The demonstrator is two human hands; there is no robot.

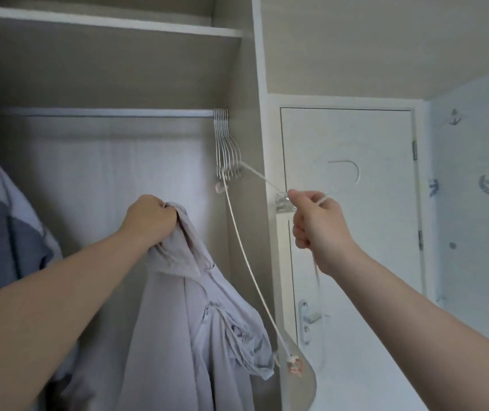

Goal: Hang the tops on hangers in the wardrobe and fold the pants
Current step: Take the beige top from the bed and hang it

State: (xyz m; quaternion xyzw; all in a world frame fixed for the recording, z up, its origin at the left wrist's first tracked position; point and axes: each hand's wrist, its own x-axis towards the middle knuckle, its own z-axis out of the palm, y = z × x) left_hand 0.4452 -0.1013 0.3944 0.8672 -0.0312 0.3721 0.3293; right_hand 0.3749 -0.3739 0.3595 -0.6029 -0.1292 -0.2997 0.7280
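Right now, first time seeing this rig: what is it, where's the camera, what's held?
There is no machine here: a person works with bare hands. The single picture comes from a camera worn on their head, looking forward into an open wardrobe.

The left hand grips a pale zip jacket near its top, and the rest of it hangs down. The right hand grips a thin white hanger, one corner of which is close to the spare hangers bunched at the right end of the rod.

Another garment hangs at the far left. A white door stands to the right of the wardrobe.
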